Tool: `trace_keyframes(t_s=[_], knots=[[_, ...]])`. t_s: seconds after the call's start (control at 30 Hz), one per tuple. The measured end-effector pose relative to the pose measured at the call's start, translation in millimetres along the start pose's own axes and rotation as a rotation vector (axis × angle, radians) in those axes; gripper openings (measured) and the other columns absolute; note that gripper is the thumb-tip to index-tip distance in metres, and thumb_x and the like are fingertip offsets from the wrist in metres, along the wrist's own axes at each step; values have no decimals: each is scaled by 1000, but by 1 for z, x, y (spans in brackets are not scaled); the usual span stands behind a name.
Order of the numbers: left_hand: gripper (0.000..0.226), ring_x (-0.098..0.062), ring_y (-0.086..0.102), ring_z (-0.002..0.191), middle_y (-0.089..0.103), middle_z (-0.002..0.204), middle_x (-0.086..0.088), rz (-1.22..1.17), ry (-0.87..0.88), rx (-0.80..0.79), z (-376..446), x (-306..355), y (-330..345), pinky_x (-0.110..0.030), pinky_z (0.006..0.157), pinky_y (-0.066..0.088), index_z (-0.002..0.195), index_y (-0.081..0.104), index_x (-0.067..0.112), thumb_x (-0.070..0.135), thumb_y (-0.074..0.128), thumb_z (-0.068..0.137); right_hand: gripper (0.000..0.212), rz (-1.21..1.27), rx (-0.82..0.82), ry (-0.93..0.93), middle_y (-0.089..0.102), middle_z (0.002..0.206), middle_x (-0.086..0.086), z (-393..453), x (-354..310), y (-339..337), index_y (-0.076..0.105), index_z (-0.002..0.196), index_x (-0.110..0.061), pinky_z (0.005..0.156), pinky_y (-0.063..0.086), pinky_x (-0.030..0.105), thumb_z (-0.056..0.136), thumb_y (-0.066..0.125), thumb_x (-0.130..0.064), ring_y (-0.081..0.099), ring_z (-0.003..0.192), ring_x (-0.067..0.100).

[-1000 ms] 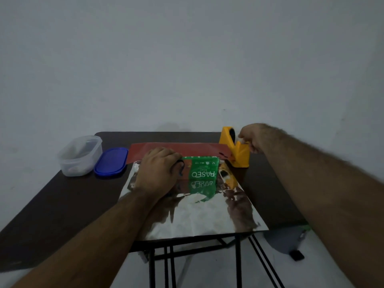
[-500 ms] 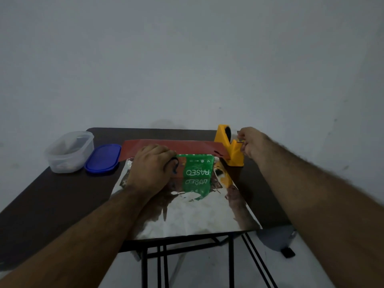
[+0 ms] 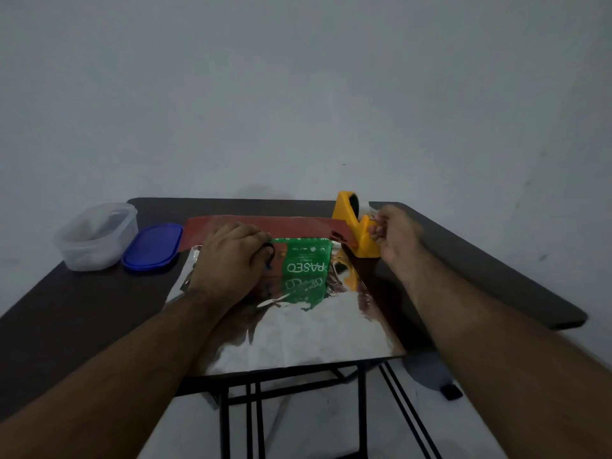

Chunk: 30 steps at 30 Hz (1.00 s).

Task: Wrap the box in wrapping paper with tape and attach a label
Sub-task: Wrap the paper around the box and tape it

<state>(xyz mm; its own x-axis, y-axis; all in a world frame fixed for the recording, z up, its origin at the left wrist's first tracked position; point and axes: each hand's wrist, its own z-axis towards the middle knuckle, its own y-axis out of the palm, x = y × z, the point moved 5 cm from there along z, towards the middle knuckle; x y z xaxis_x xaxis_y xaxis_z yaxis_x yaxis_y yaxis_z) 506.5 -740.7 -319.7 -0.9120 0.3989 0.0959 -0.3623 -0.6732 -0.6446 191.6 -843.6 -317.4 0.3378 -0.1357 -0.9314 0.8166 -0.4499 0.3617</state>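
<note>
Two bare forearms reach in on either side of the silver wrapping sheet [image 3: 298,332], with no sleeves, watch, rings or bands showing. Both carry dark hair, thicker on the right forearm. The left hand [image 3: 228,263] and right hand [image 3: 395,235] are ungloved, knuckles plain

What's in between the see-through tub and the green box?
In the head view, the blue lid lies flat beside the clear tub, then the left hand rests on the green box, holding something dark.

The box [image 3: 306,256] sits on the wrapping paper [image 3: 298,332], tape dispenser [image 3: 356,231] right, container [image 3: 96,235] left.
</note>
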Motion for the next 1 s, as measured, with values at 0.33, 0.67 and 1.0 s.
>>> trace_keyframes(t_s=[0.33,0.67,1.0], knots=[[36,-31,65,103,76,111,-5,-2,-14,-28,-1,1,-1,-41,91,49,116,79,11,29,62,91,8,43,25,86,55,64,6,-18,14,-10,68,81,-5,49,43,26,77,74,-5,45,42,13],[34,-33,64,102,76,110,-6,-6,-14,-21,-1,0,0,-42,90,50,115,80,11,29,63,91,17,-180,101,79,61,76,9,-23,16,-17,67,92,-4,48,42,28,84,81,-8,49,54,15],[35,-33,65,101,76,110,-7,-6,-34,-46,0,2,-2,-43,92,51,115,80,11,29,62,91,45,-216,82,110,71,109,9,-46,7,-10,71,117,-1,70,59,40,78,88,-15,67,95,27]])
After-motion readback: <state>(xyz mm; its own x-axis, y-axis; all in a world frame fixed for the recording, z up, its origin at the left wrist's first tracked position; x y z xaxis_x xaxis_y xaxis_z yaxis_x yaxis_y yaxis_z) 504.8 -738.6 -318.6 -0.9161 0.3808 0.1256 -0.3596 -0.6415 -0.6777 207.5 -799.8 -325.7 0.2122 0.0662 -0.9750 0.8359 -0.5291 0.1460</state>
